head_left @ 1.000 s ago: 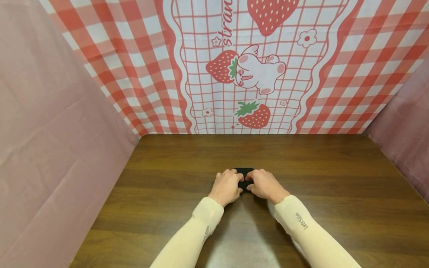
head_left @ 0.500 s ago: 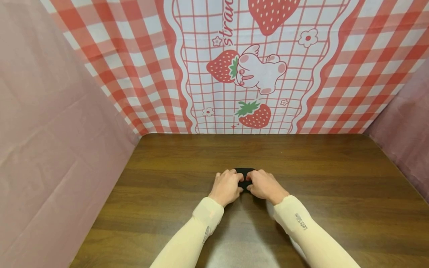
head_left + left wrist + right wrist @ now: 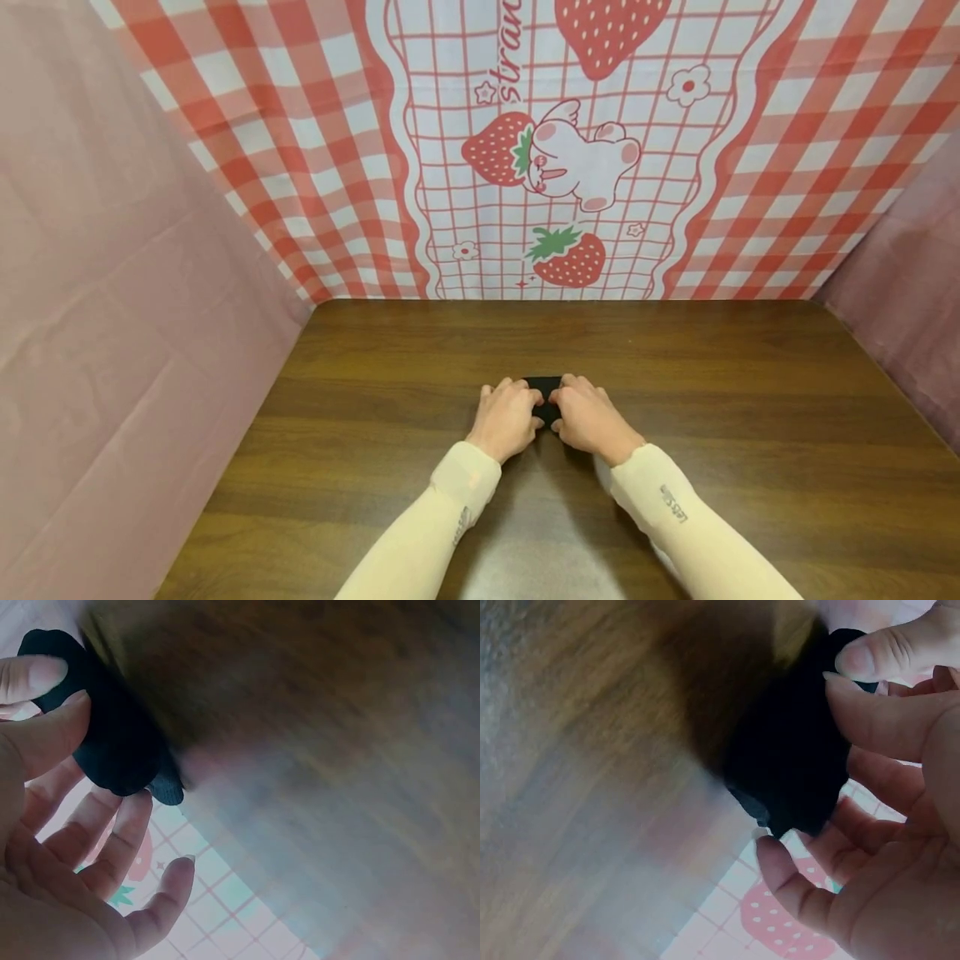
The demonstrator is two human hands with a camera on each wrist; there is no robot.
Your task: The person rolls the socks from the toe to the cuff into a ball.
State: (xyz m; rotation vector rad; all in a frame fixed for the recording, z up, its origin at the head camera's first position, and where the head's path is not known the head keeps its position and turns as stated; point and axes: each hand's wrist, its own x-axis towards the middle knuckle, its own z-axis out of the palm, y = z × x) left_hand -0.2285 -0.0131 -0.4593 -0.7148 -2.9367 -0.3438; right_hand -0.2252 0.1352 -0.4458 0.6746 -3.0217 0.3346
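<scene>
Between my two hands is a small folded black cloth (image 3: 546,393), soft and sock-like, near the middle of the table. My left hand (image 3: 506,418) grips its left end with thumb and fingers curled in. From the right, my right hand (image 3: 594,419) pinches the other end. In the left wrist view the black cloth (image 3: 124,742) shows a rounded edge and a smaller ribbed bit beside it. The right wrist view has the black cloth (image 3: 787,750) under thumb and forefinger, its lower edge uneven. Fingers cover both ends, so its full shape is hidden.
A brown wood-grain table (image 3: 360,350) spreads around the hands. Behind its far edge hangs a red-and-white checked curtain (image 3: 330,167) with strawberry prints. Plain pink cloth (image 3: 135,300) closes off the left side, and more pink cloth (image 3: 900,292) the right.
My right hand has shifted slightly left and forward, covering more of the cloth's right end. My left hand stays nearly where it was.
</scene>
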